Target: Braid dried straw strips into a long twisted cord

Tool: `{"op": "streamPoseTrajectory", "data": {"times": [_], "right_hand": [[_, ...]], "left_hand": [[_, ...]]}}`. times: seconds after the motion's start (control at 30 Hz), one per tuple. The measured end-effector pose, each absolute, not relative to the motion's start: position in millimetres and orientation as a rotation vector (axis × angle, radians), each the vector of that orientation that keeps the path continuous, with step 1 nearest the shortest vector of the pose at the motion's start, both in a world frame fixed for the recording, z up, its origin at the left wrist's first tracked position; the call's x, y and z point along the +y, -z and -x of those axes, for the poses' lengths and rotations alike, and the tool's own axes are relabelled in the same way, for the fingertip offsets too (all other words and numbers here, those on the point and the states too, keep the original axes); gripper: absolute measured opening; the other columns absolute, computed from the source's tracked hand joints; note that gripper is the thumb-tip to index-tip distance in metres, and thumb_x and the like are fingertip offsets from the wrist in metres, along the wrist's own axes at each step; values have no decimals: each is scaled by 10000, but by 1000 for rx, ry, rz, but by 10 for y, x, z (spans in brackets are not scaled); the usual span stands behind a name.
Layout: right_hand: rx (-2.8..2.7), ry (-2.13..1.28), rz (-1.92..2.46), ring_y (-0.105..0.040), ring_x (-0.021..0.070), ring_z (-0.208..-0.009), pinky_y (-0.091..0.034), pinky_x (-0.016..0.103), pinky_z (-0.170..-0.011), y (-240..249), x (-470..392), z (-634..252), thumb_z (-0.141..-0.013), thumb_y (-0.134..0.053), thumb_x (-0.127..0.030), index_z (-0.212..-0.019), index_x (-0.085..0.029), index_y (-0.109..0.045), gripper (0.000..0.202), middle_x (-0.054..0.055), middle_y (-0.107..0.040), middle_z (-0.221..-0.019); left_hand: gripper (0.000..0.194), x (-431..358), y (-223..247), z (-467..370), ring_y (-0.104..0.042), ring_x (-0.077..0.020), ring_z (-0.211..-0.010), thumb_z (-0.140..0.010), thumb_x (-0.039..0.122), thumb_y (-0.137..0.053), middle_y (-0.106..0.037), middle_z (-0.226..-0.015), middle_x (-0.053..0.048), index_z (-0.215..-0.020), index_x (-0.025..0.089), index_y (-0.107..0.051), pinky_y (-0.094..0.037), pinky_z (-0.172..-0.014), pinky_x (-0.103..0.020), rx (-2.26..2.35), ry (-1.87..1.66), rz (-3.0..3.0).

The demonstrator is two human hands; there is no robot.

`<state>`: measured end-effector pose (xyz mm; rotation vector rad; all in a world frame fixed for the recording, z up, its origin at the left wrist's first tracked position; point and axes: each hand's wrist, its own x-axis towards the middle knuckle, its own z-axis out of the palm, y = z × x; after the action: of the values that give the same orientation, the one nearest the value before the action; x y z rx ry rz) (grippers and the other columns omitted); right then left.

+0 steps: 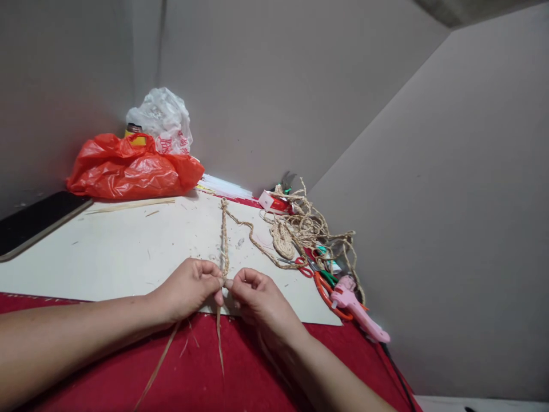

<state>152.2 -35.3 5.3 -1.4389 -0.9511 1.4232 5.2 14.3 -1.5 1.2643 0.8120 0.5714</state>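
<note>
A braided straw cord runs down the middle of the white board to my fingertips. My left hand pinches the cord's lower end from the left. Close beside it, my right hand pinches the same end from the right, with the fingertips of both hands nearly touching. Loose flat strands hang below my hands over the red cloth. From the top of the cord, a thinner braided length curves right toward a tangled pile of straw cord.
Orange-handled scissors and a pink glue gun with a black cable lie at the right. A red plastic bag, a clear bag and a phone are at the left. Grey walls rise behind the board.
</note>
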Motion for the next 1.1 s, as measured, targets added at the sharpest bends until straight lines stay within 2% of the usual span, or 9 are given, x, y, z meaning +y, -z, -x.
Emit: {"op": "streamPoseTrajectory", "data": {"times": [0.1,0.2,0.3,0.4,0.57,0.73,0.9,1.1], "right_hand": [[-886,-1619,1350,-365,37,-355,-240,144,-323,-105,-374,-1590,-691,-679,-445,-659,-156,-513,335,-32,-552,-525],[-903,-1754,1332,-483,60,-397,-349,150,-352,-117,-402,-1669,-741,-628,-447,-730,-115,-618,332,19,-617,-608],[-934,-1829,1335,-497,62,-369,-367,150,-364,-84,-418,-1718,-730,-650,-396,-746,-95,-661,301,16,-618,-548],[-951,-1804,1310,-471,57,-329,-335,146,-348,-59,-433,-1694,-716,-654,-361,-682,-94,-651,269,4,-594,-477],[-1027,-1547,1459,-442,74,-310,-303,164,-334,-66,-497,-1487,-743,-581,-409,-639,-139,-587,289,-17,-560,-438],[-1508,-881,1629,-455,100,-454,-322,203,-449,35,-534,-1316,-823,-469,-306,-539,-157,-533,327,-6,-526,-489],[-1796,-492,1718,-458,123,-491,-289,232,-489,132,-510,-1308,-836,-450,-235,-624,-168,-612,275,16,-556,-524],[-1891,-345,1752,-545,159,-502,-280,255,-506,148,-484,-1255,-857,-455,-257,-704,-183,-647,256,77,-656,-604]], "left_hand": [[132,149,38,-59,-550,-122,-545,-704,271,-548,-609,-549,-1,-633,165,-513,-408,-605,-242,770,-588,-1246],[139,155,54,-61,-567,-129,-553,-703,278,-548,-606,-549,3,-628,166,-514,-421,-608,-248,763,-576,-1251],[125,153,60,-63,-548,-115,-525,-692,276,-551,-601,-541,12,-642,165,-522,-417,-595,-241,781,-559,-1251],[117,140,66,-72,-538,-110,-515,-688,272,-551,-596,-536,16,-654,166,-515,-412,-588,-239,773,-558,-1229],[124,110,77,-91,-508,-100,-506,-688,285,-543,-585,-549,20,-687,164,-513,-370,-543,-221,743,-589,-1200],[196,117,101,-86,-310,-64,-460,-689,347,-544,-423,-488,66,-659,155,-516,-229,-473,-211,763,-587,-1292],[249,141,129,-77,-335,-75,-494,-708,380,-531,-432,-514,48,-629,144,-515,-234,-491,-217,726,-586,-1308],[244,143,129,-86,-368,-72,-486,-613,359,-619,-475,-505,54,-649,145,-510,-260,-499,-209,802,-644,-1146]]}}
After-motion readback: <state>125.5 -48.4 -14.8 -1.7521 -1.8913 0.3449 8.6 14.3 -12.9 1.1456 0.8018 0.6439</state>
